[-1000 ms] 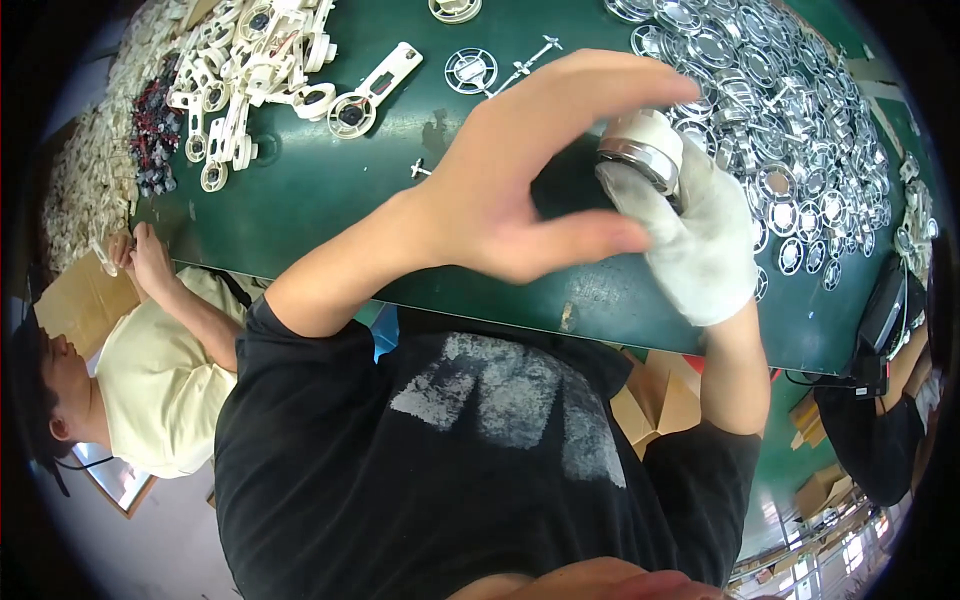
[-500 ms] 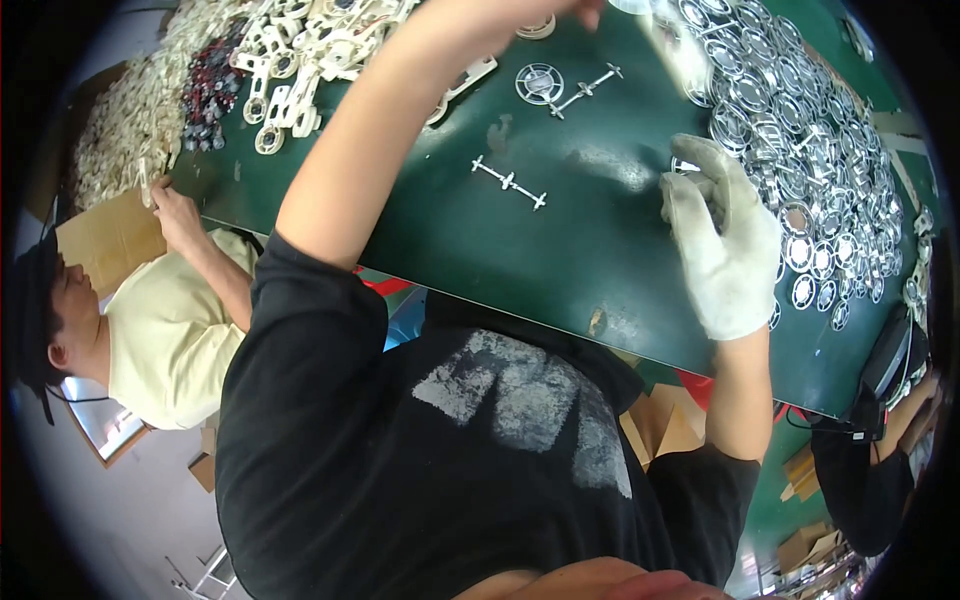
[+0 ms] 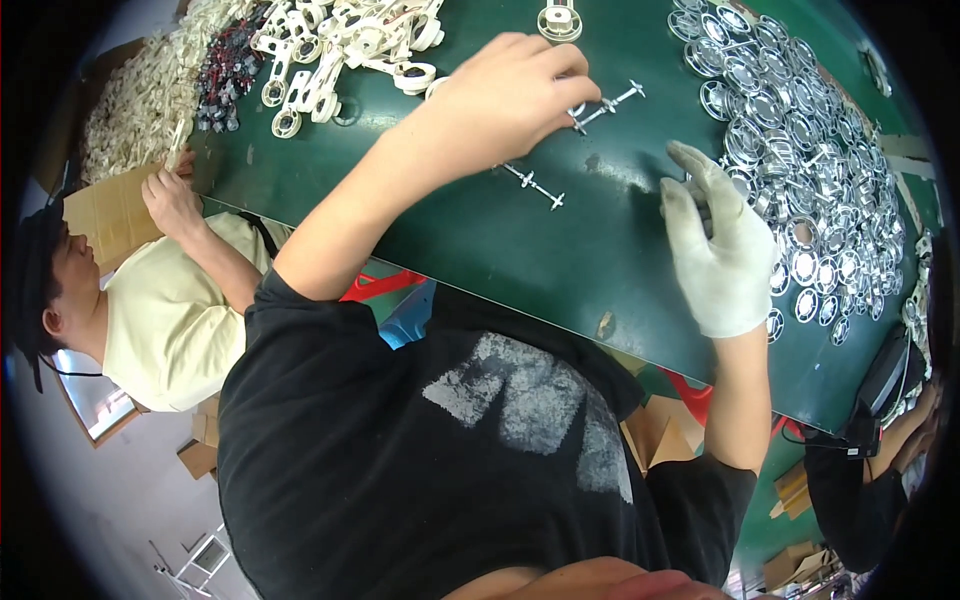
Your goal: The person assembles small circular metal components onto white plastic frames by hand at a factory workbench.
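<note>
My bare left hand reaches over the green table with its fingers bent together. Between its fingertips shows a bit of a silver spoked ring, mostly hidden by the hand. Right beside the fingertips lies a thin silver bar with small cross-pieces. A second such silver bar lies nearer me, below the hand. My right hand, in a white glove, is held at the left edge of a heap of silver rings. Its thumb and fingers are curved and apart, and I make out nothing held between them.
A round cream part lies at the far edge. Cream arm-shaped parts, a dark heap of small parts and a pale heap fill the far left. A co-worker sits at left; another person's arm shows at right.
My left hand has come back from the far edge and closed over the spoked ring. The right hand has hardly moved. A blurred white shape at the far edge has left the view.
</note>
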Motion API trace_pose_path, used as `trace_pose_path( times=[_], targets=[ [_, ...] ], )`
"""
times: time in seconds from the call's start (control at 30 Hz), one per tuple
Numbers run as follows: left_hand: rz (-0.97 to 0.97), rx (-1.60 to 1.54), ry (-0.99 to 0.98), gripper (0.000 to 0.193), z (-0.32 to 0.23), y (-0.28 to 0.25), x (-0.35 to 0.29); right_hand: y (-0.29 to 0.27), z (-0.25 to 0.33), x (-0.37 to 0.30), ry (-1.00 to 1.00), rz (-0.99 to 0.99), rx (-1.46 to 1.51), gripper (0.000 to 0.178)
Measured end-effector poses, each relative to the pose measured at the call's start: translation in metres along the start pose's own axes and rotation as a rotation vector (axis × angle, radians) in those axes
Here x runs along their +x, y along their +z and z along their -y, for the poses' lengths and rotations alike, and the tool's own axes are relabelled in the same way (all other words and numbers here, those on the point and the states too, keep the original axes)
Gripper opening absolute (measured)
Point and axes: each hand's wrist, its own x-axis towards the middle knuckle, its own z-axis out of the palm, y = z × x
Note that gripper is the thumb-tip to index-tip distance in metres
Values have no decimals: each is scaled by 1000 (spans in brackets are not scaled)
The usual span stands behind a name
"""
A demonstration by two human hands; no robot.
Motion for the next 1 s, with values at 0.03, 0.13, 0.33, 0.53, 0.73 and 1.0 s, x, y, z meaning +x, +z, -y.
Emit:
trace_pose_path(
  times=[0.03,0.13,0.33,0.53,0.73,1.0],
  targets=[
    [-33,-20,3,30,-10,0,-2,1,0,2,-66,19,-61,33],
    [-121,-111,1,31,-39,7,-1,7,3,1,-167,65,-178,38],
    [-298,-400,-26,22,-68,18,-5,12,-4,-2,-201,-74,195,29],
    [483,-1454,-733,46,-63,-16,-1,4,3,-3,-335,-25,109,32],
    [428,-1451,-676,40,-38,-26,-10,7,3,0,-448,51,-2,31],
    [-395,-136,-338,15,-27,-7,-25,13,1,2,-205,9,-115,32]
  ],
)
